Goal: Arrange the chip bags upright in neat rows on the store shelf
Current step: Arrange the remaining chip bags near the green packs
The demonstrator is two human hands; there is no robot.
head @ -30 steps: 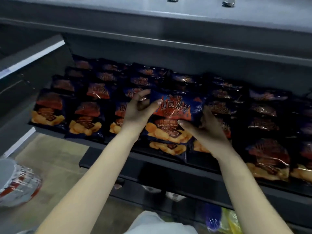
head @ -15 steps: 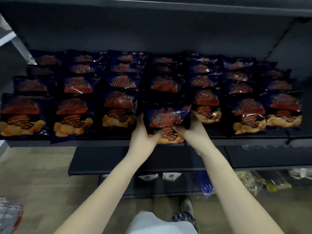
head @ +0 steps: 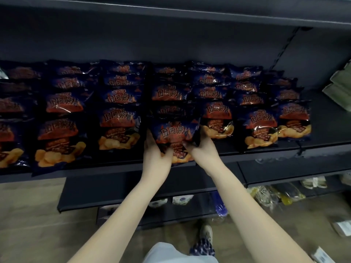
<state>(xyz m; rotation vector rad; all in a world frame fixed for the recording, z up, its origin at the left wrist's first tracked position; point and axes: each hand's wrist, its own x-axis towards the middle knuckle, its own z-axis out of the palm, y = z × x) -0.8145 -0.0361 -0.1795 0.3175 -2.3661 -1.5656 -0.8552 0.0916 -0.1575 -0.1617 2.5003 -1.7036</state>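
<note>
Dark store shelf (head: 326, 130) with dark-blue chip bags (head: 119, 128) in overlapping front-to-back rows across its deck

Chip bags (head: 117, 128): dark blue, red-orange banner with white lettering, golden chips printed low. They're sitting in seven columns in view on the dark shelf (head: 326, 137), each column overlapping front to back and leaning backward rather than standing fully upright. In the middle column the front bag (head: 175, 132) is sitting lower than its neighbours. Its bottom edge is hanging over the shelf lip, and its sides are creasing where the left hand (head: 154, 151) and right hand (head: 205, 149) are gripping it. The shelf's right end is showing bare surface beside the last column.
</note>
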